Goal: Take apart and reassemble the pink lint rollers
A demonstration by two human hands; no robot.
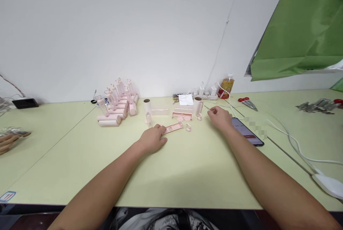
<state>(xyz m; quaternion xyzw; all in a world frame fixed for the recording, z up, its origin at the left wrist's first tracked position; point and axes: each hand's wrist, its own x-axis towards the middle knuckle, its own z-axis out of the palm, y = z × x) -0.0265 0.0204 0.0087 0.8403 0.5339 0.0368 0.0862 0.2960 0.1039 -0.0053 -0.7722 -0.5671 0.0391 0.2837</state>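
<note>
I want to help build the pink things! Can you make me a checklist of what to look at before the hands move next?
1. Left hand is on the flat pink strip: ok, fingertips touch its left end.
2. Right hand is free: cannot tell; it rests on the table and may pinch something tiny.
3. Small pink parts are close: ok, the pink tray and round pink caps lie between the hands.
4. Clear tube is standing: ok, upright just behind the left hand.
5. Phone is out of the way: not ok, it lies right under the right wrist.
6. Finished pink stack is safe: ok, apart on the left.
</note>
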